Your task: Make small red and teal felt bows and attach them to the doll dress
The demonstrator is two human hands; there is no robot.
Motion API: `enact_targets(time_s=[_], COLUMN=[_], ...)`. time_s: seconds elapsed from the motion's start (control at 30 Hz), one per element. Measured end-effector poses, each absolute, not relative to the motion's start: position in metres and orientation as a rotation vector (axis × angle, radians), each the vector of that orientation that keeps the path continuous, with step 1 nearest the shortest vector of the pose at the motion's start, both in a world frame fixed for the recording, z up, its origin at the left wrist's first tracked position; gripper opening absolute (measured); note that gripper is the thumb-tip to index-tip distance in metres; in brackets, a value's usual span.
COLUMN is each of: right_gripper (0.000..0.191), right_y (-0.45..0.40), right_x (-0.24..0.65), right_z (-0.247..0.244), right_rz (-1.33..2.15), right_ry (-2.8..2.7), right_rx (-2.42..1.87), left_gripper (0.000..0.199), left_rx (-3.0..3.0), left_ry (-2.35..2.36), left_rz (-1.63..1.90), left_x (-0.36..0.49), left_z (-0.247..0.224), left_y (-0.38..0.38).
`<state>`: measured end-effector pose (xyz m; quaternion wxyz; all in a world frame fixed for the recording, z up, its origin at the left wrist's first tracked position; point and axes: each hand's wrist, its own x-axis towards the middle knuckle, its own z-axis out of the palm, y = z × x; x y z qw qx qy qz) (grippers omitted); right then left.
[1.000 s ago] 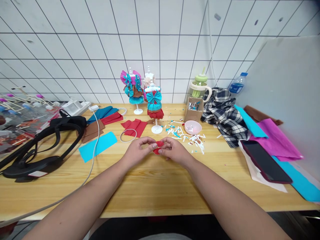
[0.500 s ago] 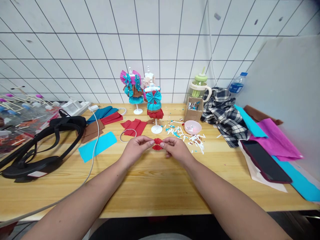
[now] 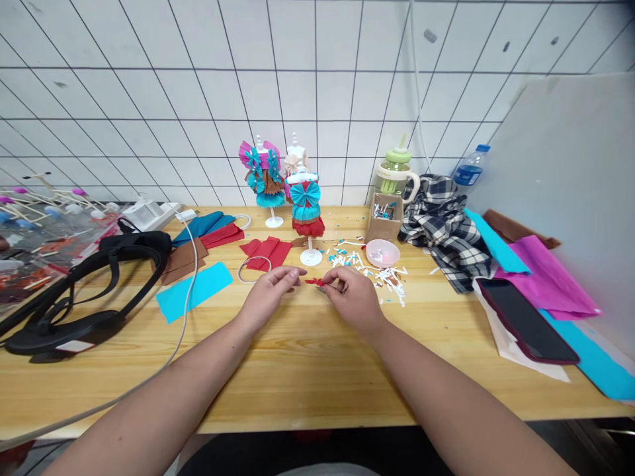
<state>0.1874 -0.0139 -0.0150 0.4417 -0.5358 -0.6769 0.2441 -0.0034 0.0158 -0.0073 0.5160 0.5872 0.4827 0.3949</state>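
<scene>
Between the fingertips of my right hand (image 3: 354, 294) is a small piece of red pleated paper (image 3: 313, 282), seen nearly edge-on. My left hand (image 3: 272, 287) is just to the left of it, thumb and forefinger stretched out, not touching the paper. Straight behind the hands stands a small white dress form (image 3: 311, 256) wearing a blue pleated bow (image 3: 305, 193) over a red ruffled skirt (image 3: 308, 227). Folded red paper (image 3: 270, 252) and a thin ring (image 3: 254, 269) lie just beyond my left hand.
White and blue paper scraps (image 3: 391, 284) lie around a pink bowl (image 3: 383, 253), with a cardboard box (image 3: 384, 218) behind. A black headset (image 3: 94, 327), a cable (image 3: 182, 330) and blue paper (image 3: 194, 291) are at left. A phone (image 3: 528, 320) and checked cloth (image 3: 446, 225) lie right.
My left hand has let go of the red pleated paper and drawn slightly left. The paper, spread like a bow before, now turns edge-on in my right hand.
</scene>
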Motion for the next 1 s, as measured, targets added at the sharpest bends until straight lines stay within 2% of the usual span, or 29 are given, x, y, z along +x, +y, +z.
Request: enact_targets(time_s=[0.1,0.23,0.3,0.43,0.53,0.67,0.83,1.0], right_gripper=[0.012,0.017,0.016,0.047,0.039,0.027,0.028,0.029], right_y=[-0.021,-0.025,-0.024,-0.017,-0.012,-0.008,-0.009,-0.008], right_x=[0.191,0.19,0.188,0.185,0.183,0.182,0.18,0.18], right_z=[-0.006,-0.002,-0.005,-0.014,-0.02,-0.023,-0.019,-0.022], right_rz=[0.222,0.153,0.251,0.797,1.122,1.216,1.304,1.282], right_ry=[-1.931,-2.065,-1.988,-1.662,-1.492,-1.386,-1.256,-1.308], right_rx=[-1.282,-1.262,-1.257,-1.23,-1.226,-1.254,-1.218,-1.223], left_gripper=[0.056,0.036,0.029,0.031,0.032,0.036,0.038,0.024], left_rx=[1.29,1.426,1.519,1.642,1.762,1.776,1.639,1.837], left_ry=[1.076,1.066,1.103,1.137,1.179,1.205,1.181,1.264], left_rz=[0.815,0.717,0.706,0.687,0.661,0.691,0.663,0.706], left_x=[-0.004,-0.001,0.0,0.003,0.005,0.006,0.004,0.003], left_z=[-0.008,-0.005,-0.004,-0.002,0.001,0.004,-0.001,0.0], left_y=[0.015,0.011,0.01,0.009,0.008,0.007,0.009,0.009])
